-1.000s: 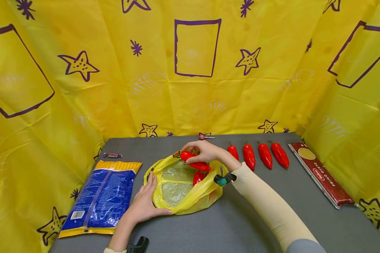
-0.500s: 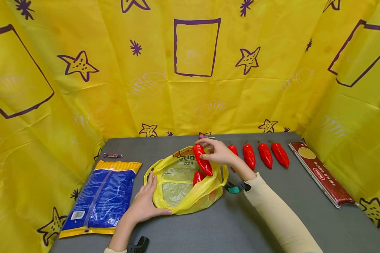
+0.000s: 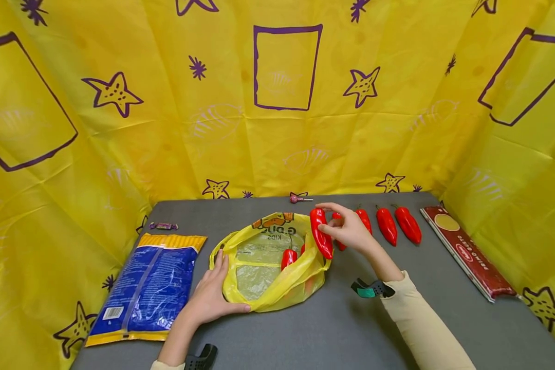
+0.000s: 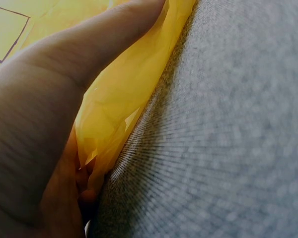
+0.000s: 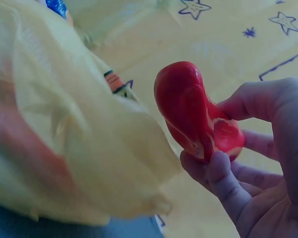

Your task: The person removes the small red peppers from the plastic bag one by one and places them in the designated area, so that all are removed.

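My right hand (image 3: pixel 349 228) pinches a red pepper (image 3: pixel 321 234) between thumb and fingers, raised at the right rim of a yellow plastic bag (image 3: pixel 277 303). In the right wrist view the pepper (image 5: pixel 181 101) is seen end-on beside the bag (image 5: pixel 84 129). The bag's mouth faces up, and a red pepper shows inside, partly hidden by the bag's wall. My left hand (image 3: pixel 210 295) rests against the bag's left side, fingers spread and thumb along the near rim. In the left wrist view the thumb (image 4: pixel 119 25) lies straight against the yellow plastic (image 4: pixel 124 89).
Several red peppers (image 3: pixel 386 226) lie in a row on the grey table (image 3: pixel 305 339), right of the bag. A blue and yellow packet (image 3: pixel 150 288) lies left, with a wrapped candy (image 3: pixel 164 226) behind it. A lollipop (image 3: pixel 299 198) lies at the back, a dark red packet (image 3: pixel 467 252) far right.
My right hand has moved right with the pepper, from over the bag's mouth to its right rim. The pepper has turned from nearly level to more upright. The left hand stays put.
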Motion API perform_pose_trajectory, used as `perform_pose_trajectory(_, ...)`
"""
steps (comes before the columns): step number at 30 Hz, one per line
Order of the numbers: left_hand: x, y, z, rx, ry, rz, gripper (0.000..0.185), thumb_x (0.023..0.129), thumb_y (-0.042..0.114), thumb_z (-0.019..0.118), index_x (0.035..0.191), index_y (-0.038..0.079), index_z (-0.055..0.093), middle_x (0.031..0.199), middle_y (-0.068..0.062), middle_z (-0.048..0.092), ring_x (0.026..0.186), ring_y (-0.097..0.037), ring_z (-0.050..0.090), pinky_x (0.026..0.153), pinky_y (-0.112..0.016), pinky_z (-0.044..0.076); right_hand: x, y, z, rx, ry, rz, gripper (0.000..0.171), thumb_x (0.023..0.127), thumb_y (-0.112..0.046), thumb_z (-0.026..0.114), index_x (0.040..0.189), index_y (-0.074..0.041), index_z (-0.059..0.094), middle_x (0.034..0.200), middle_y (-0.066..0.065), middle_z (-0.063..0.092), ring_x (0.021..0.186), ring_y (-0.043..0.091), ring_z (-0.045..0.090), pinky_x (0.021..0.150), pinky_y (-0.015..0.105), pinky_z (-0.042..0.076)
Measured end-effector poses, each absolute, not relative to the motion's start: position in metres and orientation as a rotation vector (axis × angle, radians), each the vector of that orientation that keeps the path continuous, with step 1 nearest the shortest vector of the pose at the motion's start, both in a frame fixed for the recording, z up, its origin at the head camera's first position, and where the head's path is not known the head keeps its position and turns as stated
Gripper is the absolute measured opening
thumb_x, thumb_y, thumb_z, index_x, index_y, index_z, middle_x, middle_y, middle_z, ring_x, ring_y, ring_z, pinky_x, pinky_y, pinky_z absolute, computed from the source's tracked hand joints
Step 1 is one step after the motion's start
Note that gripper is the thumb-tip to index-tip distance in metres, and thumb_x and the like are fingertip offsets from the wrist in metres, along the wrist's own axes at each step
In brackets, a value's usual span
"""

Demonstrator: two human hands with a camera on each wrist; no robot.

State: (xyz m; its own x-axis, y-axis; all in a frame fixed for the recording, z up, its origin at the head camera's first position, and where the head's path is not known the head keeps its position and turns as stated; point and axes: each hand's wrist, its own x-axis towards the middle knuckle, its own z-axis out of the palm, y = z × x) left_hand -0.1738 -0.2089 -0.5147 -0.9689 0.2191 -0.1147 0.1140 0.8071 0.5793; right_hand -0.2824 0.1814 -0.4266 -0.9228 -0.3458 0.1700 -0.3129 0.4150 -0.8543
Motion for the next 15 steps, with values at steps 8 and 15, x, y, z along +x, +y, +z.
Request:
perform_pose_trajectory(8,-0.176,-0.206,-0.514,0.264,2.809,0.907,0.149,0.067,0.078,0.086,0.170,0.005,0.008,0.179,-0.008,-0.012,0.158,-0.055,0.015,0.121,-0.075,0.023,-0.261,0.213,-0.437,-0.519,2.679,-1.536,0.053,0.094,-0.013,0.079,0.144,-0.010,0.062,0.121,0.019,0.066,0.068,0.027,0.066,0.061,0.029,0.056)
perform_pose_trajectory(15,-0.175,-0.209,-0.513,0.263,2.821,0.877,0.149,0.066,0.080,0.085,0.170,0.004,0.009,0.179,-0.010,-0.010,0.156,-0.054,0.019,0.121,-0.074,0.024,-0.242,0.237,-0.460,-0.502,2.685,-1.516,0.051,0.093,-0.013,0.080,0.141,-0.007,0.063,0.124,0.019,0.065,0.065,0.016,0.064,0.057,0.025,0.051)
